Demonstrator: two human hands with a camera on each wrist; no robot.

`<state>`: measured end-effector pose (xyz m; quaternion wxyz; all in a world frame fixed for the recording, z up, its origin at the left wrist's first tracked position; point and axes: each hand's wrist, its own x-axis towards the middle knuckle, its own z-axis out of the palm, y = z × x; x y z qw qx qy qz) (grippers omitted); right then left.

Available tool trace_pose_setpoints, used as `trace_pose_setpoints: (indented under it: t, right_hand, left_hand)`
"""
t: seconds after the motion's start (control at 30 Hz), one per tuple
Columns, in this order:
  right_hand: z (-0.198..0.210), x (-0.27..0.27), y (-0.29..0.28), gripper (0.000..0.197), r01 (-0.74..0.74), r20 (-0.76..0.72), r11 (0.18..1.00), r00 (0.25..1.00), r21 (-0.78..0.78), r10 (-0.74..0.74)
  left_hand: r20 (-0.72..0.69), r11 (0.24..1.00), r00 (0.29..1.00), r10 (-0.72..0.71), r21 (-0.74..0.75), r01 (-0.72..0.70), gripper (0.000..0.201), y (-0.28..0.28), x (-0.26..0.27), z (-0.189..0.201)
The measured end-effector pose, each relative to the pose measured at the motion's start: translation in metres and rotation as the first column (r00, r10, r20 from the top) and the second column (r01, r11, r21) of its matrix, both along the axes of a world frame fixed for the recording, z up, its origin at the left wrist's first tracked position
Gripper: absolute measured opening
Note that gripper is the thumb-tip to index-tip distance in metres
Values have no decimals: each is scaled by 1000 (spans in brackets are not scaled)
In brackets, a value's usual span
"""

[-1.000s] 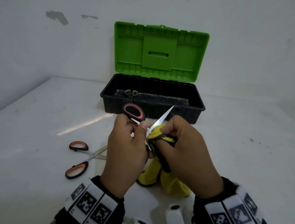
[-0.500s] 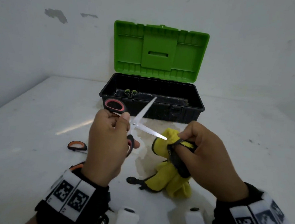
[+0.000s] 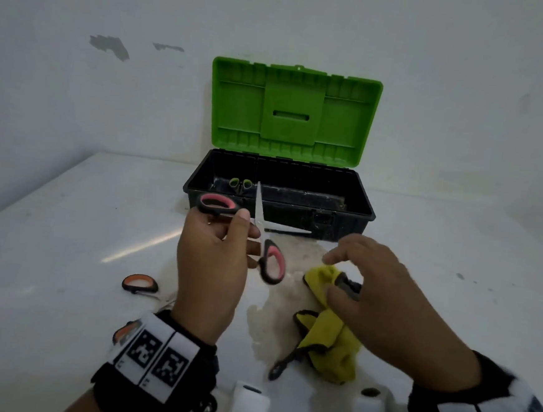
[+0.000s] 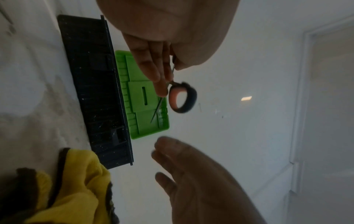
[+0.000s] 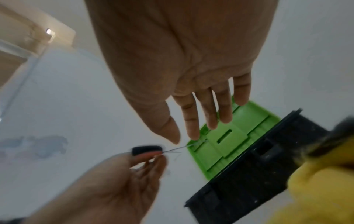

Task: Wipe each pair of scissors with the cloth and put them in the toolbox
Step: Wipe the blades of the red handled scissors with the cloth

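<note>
The left hand [image 3: 212, 266] holds the pink-handled scissors [image 3: 255, 233] up over the desk [image 3: 67, 222], its grip pinched with thumb and fingers round the shank just below one handle loop. The blades stand spread wide: one points up toward the toolbox [image 3: 280, 203], the other lies out to the right. The second loop hangs down to the right of the hand.

The right hand [image 3: 383, 299] hovers just above the yellow cloth [image 3: 331, 340], its grip released, fingers spread and loosely bent, holding nothing. The cloth lies crumpled on the desk, dark edging showing, near the front wall of the toolbox and to the right of the held scissors.

The toolbox sits at the far middle of the desk with its green lid [image 3: 294, 110] standing upright. Inside, at its left, two small green loops [image 3: 241, 183] show. Orange-handled scissors [image 3: 140, 283] lie on the desk at near left, partly hidden behind the left wrist.
</note>
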<state>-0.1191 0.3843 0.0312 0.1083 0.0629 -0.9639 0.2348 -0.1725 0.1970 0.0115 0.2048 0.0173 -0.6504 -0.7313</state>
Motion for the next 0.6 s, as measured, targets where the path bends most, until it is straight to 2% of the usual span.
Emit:
trace_pose_setpoints:
  t: [0.03, 0.1, 0.17, 0.23, 0.33, 0.4, 0.5, 0.6]
  right_hand:
    - [5, 3, -9, 19, -17, 50, 998, 999, -57, 20]
    - [12, 3, -25, 38, 12, 194, 970, 980, -241, 36]
    - [10, -2, -36, 47, 60, 261, 898, 963, -435, 62]
    - [6, -9, -41, 46, 70, 270, 821, 957, -567, 104]
    - [0, -13, -39, 35, 97, 269, 653, 948, -751, 168]
    - [-1, -14, -33, 31, 111, 277, 596, 941, -795, 194]
    - [-2, -15, -22, 28, 115, 286, 584, 935, -804, 209]
    - [-3, -17, -17, 25, 96, 264, 609, 945, -788, 192]
  left_hand:
    - [-7, 1000, 1000, -20, 18, 20, 12, 3, -1, 1]
    - [-29, 999, 998, -50, 12, 50, 14, 8, -1, 2]
    - [-53, 996, 995, -90, -4, 90, 15, 12, 1, 0]
    - [-58, 992, 990, -130, -10, 129, 13, 13, 4, -2]
    - [-15, 983, 983, -182, 22, 182, 12, 8, 8, -2]
    - [54, 977, 976, -212, 31, 211, 18, -3, 6, 1]
    - [168, 960, 945, -279, 24, 279, 23, -23, 2, 6]
    - [226, 930, 924, -309, -133, 344, 13, -35, 1, 4]
